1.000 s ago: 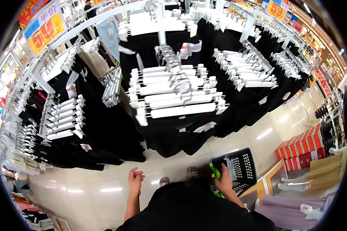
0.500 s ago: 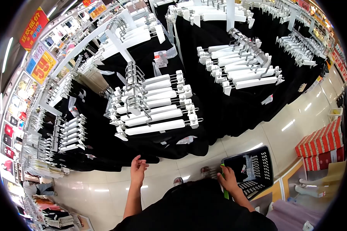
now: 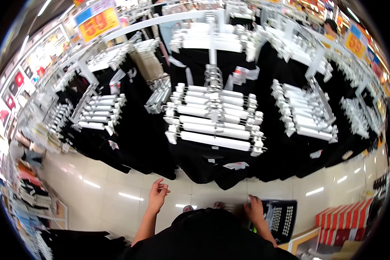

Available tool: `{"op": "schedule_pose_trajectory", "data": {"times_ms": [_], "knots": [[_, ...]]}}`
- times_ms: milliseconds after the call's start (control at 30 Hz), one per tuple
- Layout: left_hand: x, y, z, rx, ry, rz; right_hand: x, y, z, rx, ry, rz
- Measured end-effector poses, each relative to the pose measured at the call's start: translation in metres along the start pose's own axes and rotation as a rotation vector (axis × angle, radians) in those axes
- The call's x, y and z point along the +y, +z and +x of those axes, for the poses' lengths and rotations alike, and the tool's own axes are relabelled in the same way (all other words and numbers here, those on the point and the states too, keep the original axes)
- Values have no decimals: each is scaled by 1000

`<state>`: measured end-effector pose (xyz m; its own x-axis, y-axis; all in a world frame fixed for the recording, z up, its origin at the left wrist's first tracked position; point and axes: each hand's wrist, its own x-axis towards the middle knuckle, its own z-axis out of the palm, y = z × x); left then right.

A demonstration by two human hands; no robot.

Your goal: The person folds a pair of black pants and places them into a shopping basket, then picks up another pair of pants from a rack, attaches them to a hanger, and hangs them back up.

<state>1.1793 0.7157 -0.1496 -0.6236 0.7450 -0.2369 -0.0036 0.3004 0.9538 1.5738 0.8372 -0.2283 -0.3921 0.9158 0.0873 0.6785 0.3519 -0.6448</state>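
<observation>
My left hand point(image 3: 158, 195) is raised over the pale tiled floor, fingers apart and holding nothing. It hovers just below the hem of black garments hung on white clip hangers point(image 3: 214, 128) on the rack straight ahead. My right hand point(image 3: 255, 210) is down at my side, closed on the near rim of a black perforated shopping basket point(image 3: 284, 219). My own dark top hides the basket's near part and what is in it.
More racks of black clothes on white hangers stand to the left point(image 3: 97, 112) and right point(image 3: 307, 117). Red boxes point(image 3: 340, 223) are stacked at the lower right. A yellow "59" price sign point(image 3: 99, 19) hangs overhead. Shelves of goods line the left aisle.
The view has swung, so the middle rack is now straight ahead. My left hand stays raised near the garment hems. The basket sits lower right, and its green handle no longer shows.
</observation>
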Motion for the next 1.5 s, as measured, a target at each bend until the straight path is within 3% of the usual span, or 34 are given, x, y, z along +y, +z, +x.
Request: {"op": "schedule_pose_trajectory", "data": {"times_ms": [133,200,233,367,433,600,700,900,967,1067,1167,1333,1400,1500], "knots": [[-26,-30,-5,86,-16,-69,-25,22,6,-36,-184,-31],[-43,-42,-9,114,-15,-123,-50,24,11,9,-18,300],[-52,-45,-12,131,-19,-146,-48,26,21,-6,-38,285],[-82,-59,-31,208,-110,-247,-73,8,63,335,-19,362],[-92,-63,-34,211,-157,-314,-97,-11,81,378,-19,372],[-102,-75,-34,251,-141,-327,-146,-25,122,707,-218,216],[-103,-75,-23,190,-110,-346,-159,-13,144,790,-162,444],[-79,-69,1,79,-47,-335,-168,-17,148,798,-50,681],[-67,-66,9,23,-25,-306,-162,-29,138,642,-6,650],[-48,-58,25,-79,27,-279,-149,-32,130,615,-13,703],[-15,-47,47,-176,125,-285,-150,-35,118,612,-24,647],[70,-20,81,-211,340,-234,-163,-41,104,441,-56,926],[102,-7,86,-138,542,-64,-171,-41,100,426,-45,1001],[117,10,101,-139,597,-26,-179,-45,92,398,-6,1124]]}}
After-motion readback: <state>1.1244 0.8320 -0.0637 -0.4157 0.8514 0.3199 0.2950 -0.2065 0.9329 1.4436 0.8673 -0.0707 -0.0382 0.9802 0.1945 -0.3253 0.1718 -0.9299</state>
